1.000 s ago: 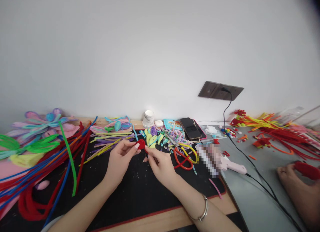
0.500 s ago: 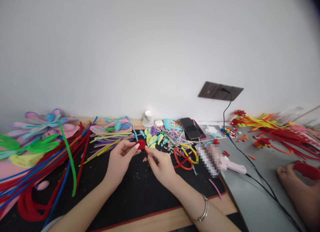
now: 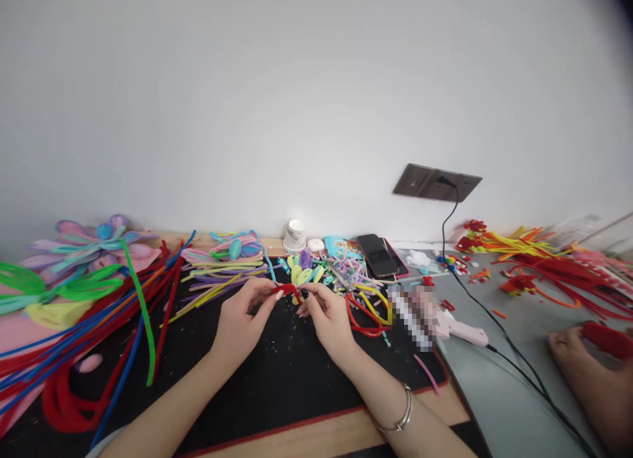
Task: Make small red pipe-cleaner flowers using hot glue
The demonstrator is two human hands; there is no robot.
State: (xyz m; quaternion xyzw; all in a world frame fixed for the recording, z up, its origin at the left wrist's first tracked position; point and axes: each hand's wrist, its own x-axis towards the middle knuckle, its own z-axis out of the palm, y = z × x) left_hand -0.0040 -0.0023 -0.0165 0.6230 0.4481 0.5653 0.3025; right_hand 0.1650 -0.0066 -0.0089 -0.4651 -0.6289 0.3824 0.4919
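Between my two hands is a red pipe cleaner (image 3: 285, 289), wound into a small coil seen nearly edge-on, with a short length at its right. My left hand (image 3: 246, 316) pinches the coil's left side between thumb and fingers. At the right, my right hand (image 3: 328, 318) grips the short length with thumb and fingertips. Both hands hover over the black mat (image 3: 277, 385). Just behind them lie yellow and purple pipe-cleaner petals (image 3: 299, 271) and a heap of short pastel cuttings (image 3: 349, 265).
Long red and blue pipe cleaners (image 3: 64, 339) and a fuzzy flower (image 3: 101, 237) lie left. Scissors with red handles (image 3: 366, 318), two phones (image 3: 377, 255) and a paper cup (image 3: 295, 234) stand behind. A corded pink tool (image 3: 462, 329) is right, near another person's hand (image 3: 588, 366) holding something red.
The red coil has turned from facing me to nearly edge-on, and my right hand has risen slightly beside it. The view has shifted a little.
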